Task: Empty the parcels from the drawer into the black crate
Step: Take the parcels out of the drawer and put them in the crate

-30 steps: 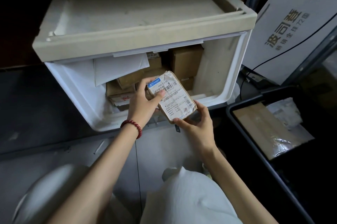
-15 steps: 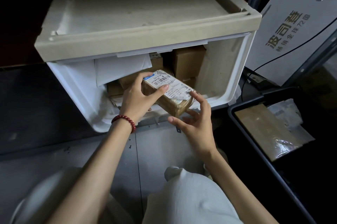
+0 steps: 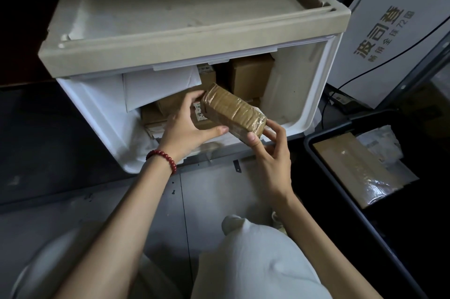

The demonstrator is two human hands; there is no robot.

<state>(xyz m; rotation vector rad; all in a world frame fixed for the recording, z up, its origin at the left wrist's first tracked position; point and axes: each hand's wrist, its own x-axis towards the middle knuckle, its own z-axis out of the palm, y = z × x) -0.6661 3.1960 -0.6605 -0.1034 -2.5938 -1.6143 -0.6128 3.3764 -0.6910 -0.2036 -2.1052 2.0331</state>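
1. You have the small brown cardboard parcel wrapped in clear tape [image 3: 233,109] in both hands, right at the open mouth of the white plastic drawer [image 3: 92,108]
2. Your left hand [image 3: 187,125], the one with the red bead bracelet [image 3: 163,159] on its wrist, grips the parcel's left end: fingers curled over the far edge by the printed label, thumb stretched along the near side
3. Your right hand [image 3: 270,152] pinches the lower right corner, thumb on the near face and fingertips on the end
4. The parcel sits tilted, left end high, right end low, with its plain taped face up and only a sliver of label showing by your left fingers
5. It hangs above the drawer's front lip, clear of the parcels inside
6. In the drawer behind it lie a white paper envelope [image 3: 158,86], a brown cardboard box [image 3: 250,74] at the back right, and more brown packets under your left hand
7. The black plastic crate [image 3: 344,201] stands off to your right, well apart from the parcel, and holds a flat brown taped parcel [image 3: 350,164] and a grey plastic mailer bag [image 3: 382,145]
8. A white printed carton [image 3: 389,30] leans behind the crate
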